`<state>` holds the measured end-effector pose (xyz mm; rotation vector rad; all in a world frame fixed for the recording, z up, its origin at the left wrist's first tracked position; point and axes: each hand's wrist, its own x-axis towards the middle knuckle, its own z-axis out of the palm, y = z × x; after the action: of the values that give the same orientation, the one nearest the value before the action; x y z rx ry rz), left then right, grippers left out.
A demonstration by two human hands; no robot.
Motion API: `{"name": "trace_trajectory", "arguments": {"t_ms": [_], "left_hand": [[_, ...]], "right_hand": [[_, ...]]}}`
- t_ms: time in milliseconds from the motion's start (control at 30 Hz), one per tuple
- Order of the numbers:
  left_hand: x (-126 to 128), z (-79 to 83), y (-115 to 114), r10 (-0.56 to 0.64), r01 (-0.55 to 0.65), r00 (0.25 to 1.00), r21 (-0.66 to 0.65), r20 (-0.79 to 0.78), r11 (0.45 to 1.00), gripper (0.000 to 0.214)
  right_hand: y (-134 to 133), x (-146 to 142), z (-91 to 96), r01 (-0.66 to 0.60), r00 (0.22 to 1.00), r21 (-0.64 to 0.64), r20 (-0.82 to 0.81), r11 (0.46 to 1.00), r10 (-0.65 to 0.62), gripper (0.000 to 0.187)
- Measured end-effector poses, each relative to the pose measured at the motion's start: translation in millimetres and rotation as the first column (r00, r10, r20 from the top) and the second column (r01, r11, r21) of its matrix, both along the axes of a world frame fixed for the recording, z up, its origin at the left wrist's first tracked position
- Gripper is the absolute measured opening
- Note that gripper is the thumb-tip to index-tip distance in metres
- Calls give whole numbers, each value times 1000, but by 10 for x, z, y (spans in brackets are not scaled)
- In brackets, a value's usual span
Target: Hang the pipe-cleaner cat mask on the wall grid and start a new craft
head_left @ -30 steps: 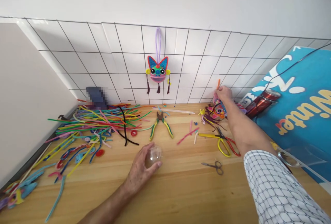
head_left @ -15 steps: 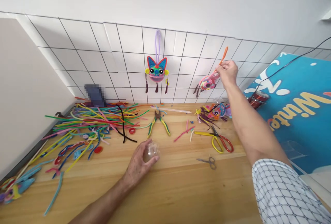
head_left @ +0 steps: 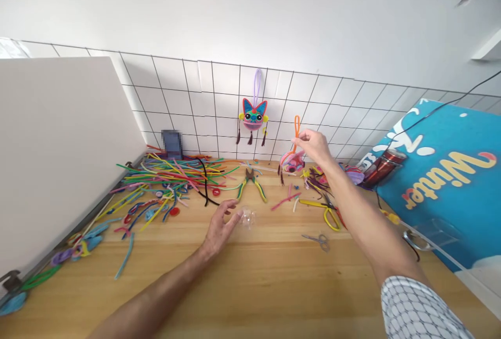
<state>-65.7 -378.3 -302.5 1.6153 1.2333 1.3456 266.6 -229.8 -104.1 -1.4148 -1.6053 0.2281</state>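
My right hand (head_left: 313,143) is raised over the back of the wooden table (head_left: 274,287) and pinches the orange loop of a pink pipe-cleaner ornament (head_left: 291,160), which dangles below it in the air. My left hand (head_left: 221,224) lies on the table with its fingers apart. Its fingertips are at a small clear plastic ball (head_left: 248,218), which rests on the wood just to their right. A similar blue and pink ornament (head_left: 254,114) hangs on the tiled wall by a purple loop.
A heap of coloured pipe cleaners (head_left: 172,177) covers the back left. Green-handled pliers (head_left: 252,182), yellow and red scissors (head_left: 331,214) and small grey scissors (head_left: 321,240) lie mid-table. A blue box (head_left: 450,182) stands right, a white board (head_left: 58,146) left.
My right hand picked the pink ornament up by its orange loop, lifted it and brought it left. My left hand's fingers have opened off the clear ball. The view has pulled back.
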Motion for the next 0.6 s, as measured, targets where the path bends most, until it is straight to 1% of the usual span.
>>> {"name": "trace_trajectory", "arguments": {"t_ms": [100, 200, 267, 333, 400, 500, 600], "left_hand": [[49, 311, -27, -55, 55, 998, 16, -8, 998, 33], [154, 715, 18, -133, 138, 989, 67, -66, 988, 29], [253, 997, 119, -156, 166, 983, 104, -94, 981, 28], [370, 1256, 262, -165, 177, 980, 106, -110, 979, 26], [500, 1475, 418, -197, 205, 976, 86, -93, 975, 26], [703, 1720, 623, -235, 244, 966, 81, -106, 966, 31], [879, 1868, 773, -245, 256, 962, 81, -118, 963, 24]], "right_hand": [[-312, -205, -91, -35, 997, -39, 69, 999, 37, 23], [-545, -348, -172, -80, 994, -92, 68, 993, 86, 26], [-653, -417, -223, -104, 993, -116, 36, 988, 109, 27], [-734, -474, -267, -135, 991, -135, -2, 982, 136, 30], [-796, -525, -297, -179, 984, -160, -31, 971, 176, 37], [-859, -584, -319, -186, 982, -181, -10, 966, 187, 39], [-889, -610, -327, -126, 989, -167, 53, 978, 136, 30]]}}
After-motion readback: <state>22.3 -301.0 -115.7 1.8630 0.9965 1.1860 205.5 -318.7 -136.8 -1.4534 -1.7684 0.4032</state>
